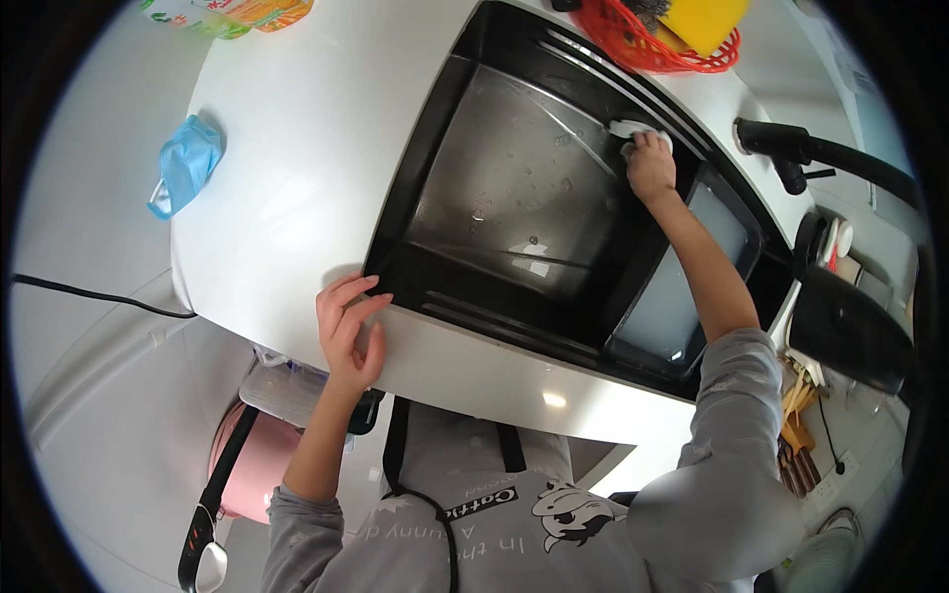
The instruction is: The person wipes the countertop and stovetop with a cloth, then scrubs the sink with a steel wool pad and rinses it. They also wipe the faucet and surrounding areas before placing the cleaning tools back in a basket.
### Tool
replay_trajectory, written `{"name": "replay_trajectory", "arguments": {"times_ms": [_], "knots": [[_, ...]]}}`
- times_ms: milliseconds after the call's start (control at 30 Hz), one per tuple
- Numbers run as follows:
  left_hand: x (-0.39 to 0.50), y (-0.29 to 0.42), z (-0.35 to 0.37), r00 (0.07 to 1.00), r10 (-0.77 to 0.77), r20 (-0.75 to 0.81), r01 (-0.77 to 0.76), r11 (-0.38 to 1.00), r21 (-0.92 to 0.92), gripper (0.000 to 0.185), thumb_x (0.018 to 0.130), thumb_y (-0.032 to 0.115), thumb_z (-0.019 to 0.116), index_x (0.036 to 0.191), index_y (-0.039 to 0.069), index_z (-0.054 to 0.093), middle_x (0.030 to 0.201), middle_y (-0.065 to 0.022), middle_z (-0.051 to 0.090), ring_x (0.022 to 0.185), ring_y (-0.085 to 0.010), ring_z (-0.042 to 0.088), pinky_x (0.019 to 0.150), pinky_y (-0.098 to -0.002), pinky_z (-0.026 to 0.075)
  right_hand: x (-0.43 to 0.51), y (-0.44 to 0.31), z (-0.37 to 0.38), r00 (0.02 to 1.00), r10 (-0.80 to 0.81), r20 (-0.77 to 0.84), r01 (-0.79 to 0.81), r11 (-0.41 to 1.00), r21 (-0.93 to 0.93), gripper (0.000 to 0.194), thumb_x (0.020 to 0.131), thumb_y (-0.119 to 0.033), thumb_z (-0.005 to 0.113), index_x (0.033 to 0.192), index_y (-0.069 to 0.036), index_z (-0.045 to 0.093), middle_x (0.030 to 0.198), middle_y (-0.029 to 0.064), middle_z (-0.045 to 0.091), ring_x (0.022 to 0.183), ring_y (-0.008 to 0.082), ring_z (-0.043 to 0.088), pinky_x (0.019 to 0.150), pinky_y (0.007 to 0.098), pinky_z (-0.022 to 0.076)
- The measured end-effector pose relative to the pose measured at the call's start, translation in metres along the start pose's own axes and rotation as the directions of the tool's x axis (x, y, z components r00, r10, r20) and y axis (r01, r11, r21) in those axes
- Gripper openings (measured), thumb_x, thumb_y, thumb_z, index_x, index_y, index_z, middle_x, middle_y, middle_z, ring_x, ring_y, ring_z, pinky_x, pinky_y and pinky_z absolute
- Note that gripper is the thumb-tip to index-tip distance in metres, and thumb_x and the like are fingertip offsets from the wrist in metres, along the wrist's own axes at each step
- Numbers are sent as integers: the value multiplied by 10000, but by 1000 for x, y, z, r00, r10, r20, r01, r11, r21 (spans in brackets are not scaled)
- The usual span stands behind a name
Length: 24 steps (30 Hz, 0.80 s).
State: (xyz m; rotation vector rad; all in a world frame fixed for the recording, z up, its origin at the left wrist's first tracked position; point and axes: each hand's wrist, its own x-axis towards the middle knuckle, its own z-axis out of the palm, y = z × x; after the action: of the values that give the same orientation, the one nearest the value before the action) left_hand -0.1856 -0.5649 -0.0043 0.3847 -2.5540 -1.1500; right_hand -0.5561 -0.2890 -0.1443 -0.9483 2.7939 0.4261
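My right hand (651, 167) grips a white cloth (630, 129) against the far right inner wall of a black kitchen sink (519, 170). Water drops lie across the basin floor. Beneath my right forearm, a smaller compartment (671, 296) at the sink's right end has a pale, cloudy surface that looks like water. My left hand (350, 326) rests at the sink's near left corner, on the edge of the white countertop (296, 170). Its fingers are loosely bent and apart, holding nothing.
Behind the sink stand a red plastic basket (660, 44) with a yellow sponge (704, 26) and a black faucet (778, 144). A blue face mask (187, 164) lies on the counter's left edge. A knife block (797, 445) is at right, a pink bin (252, 459) below left.
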Motion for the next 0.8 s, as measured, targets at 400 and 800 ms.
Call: {"name": "replay_trajectory", "arguments": {"times_ms": [400, 800], "knots": [[26, 65, 64, 962, 206, 178, -215, 976, 29, 341, 676, 13, 634, 1010, 80, 618, 1128, -84, 565, 1093, -305, 504, 936, -426, 387, -163, 65, -62, 891, 444, 89, -145, 95, 985, 289, 899, -206, 572, 1139, -48, 597, 881, -14, 551, 813, 83, 502, 736, 218, 405], [28, 103, 301, 373, 638, 674, -755, 631, -179, 116, 694, 204, 646, 627, 109, 650, 766, -24, 564, 919, -176, 542, 1044, -319, 326, -185, 40, 47, 900, 437, -9, -381, 793, 475, 608, 718, -223, 688, 1278, -240, 453, 1162, 92, 449, 1093, 276, 454, 855, 493, 375]]}}
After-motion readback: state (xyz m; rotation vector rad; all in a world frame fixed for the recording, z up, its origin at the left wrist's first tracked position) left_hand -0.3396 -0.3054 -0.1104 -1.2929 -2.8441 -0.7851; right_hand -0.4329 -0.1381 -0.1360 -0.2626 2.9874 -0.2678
